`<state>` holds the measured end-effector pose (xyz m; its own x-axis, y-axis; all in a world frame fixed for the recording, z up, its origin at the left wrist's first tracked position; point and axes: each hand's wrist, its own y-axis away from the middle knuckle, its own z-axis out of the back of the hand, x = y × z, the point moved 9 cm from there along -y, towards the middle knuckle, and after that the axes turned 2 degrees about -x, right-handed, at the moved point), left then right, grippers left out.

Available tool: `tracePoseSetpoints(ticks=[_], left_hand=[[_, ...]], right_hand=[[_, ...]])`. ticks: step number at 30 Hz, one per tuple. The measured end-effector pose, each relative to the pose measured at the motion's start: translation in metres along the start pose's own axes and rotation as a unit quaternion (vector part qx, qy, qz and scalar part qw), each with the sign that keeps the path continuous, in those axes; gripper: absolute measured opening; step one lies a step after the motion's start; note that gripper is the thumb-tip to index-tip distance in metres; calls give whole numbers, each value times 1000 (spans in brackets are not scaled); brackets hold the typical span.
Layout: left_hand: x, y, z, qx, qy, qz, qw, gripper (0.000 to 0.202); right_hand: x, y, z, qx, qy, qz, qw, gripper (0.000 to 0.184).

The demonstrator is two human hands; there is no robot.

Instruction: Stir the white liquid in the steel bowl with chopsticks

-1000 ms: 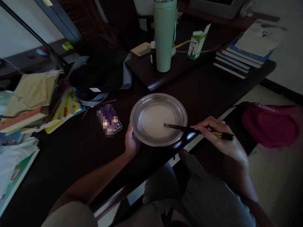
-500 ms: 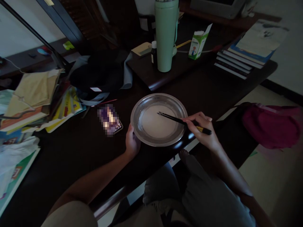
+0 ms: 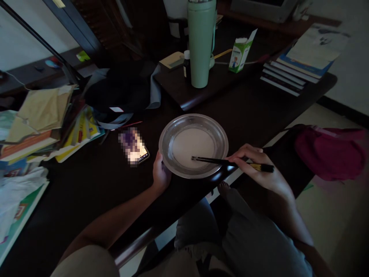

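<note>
A round metal plate (image 3: pixel 220 134) holding a pale white liquid sits near the front edge of the dark table (image 3: pixel 92 181). My left hand (image 3: pixel 160 174) grips the plate's left rim, fingers curled on it. My right hand (image 3: pixel 259 169) is closed around a pair of dark chopsticks (image 3: pixel 213 161), whose tips dip into the liquid at the near side of the plate.
A lit phone (image 3: pixel 135 148) lies just left of the plate. Behind stand a tall green flask (image 3: pixel 199 42), a small dark bottle (image 3: pixel 186 67) and a carton (image 3: pixel 240 52). Books (image 3: pixel 300 61) are stacked at right, papers and books (image 3: pixel 43 123) at left, a magenta bag (image 3: pixel 328 152) beside the table.
The chopstick tips have swung from the far side of the plate to the near side, and my right hand has dropped back toward me. My left hand holds still.
</note>
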<state>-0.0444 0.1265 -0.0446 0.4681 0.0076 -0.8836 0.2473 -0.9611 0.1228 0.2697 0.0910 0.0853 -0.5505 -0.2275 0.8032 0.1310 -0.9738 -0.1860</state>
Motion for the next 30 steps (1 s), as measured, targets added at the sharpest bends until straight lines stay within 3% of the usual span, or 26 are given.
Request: tracePoseSetpoints(ticks=[6,9,12,18,23,27,30], left_hand=[[-1,4,-4,-6,4,5,1000,38],[0,5,-3,-11,3,4,1000,39],[-1,5,-2,-6,0,2,1000,38],[1,3,3,-1,-2,5,1000,39],[7,-1,3,-2,1,3,1000,41],[4,-1,2,-11,5,2,1000,42],[0,1,1,-13,4,6,1000,43]], right_hand=[[-6,-15,-34,7,-8,17,1000,31],[-10,-21,-38,-10,31,16,999,26],[-11,-22,-29,-46,53,14,997,23],[-10,-7,7,-100,79,-6,992,27],[-8,3,19,-44,58,-17,997,32],[3,1,6,19,21,-7,1000,33],[8,-3,-8,19,6,-2,1000,32]])
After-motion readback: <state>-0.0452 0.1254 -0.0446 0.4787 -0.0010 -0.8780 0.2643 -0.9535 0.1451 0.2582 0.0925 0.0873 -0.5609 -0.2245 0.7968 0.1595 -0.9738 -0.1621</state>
